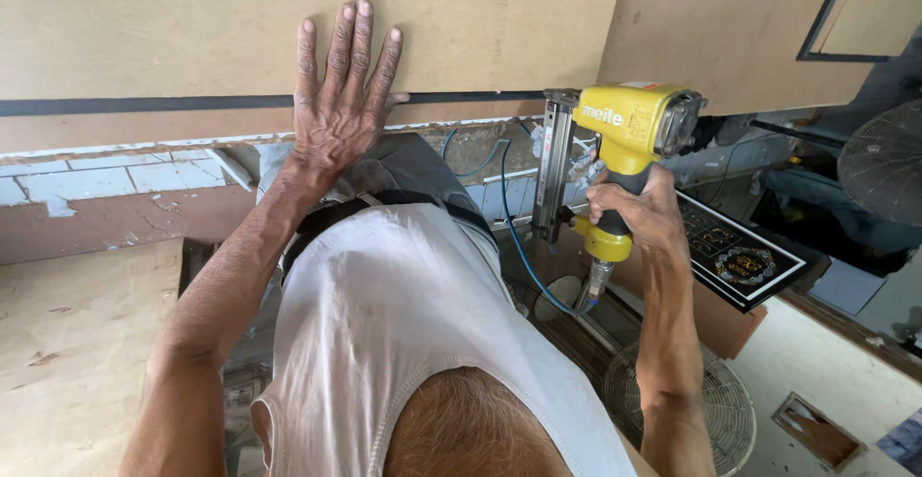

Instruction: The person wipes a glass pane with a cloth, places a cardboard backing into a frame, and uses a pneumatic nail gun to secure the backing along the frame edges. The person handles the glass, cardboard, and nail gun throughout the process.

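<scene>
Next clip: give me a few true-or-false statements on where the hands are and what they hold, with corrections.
1. The left hand lies flat with fingers spread on the brown board. True.
2. The right hand holds a red drill. False: it grips a yellow nail gun by the handle.
3. A blue hose runs from the bottom of the nail gun's handle. True.
4. The nail gun lies on the floor. False: it is held up against the board's lower edge.
5. Both hands grip the tool. False: only the right hand does.
</scene>
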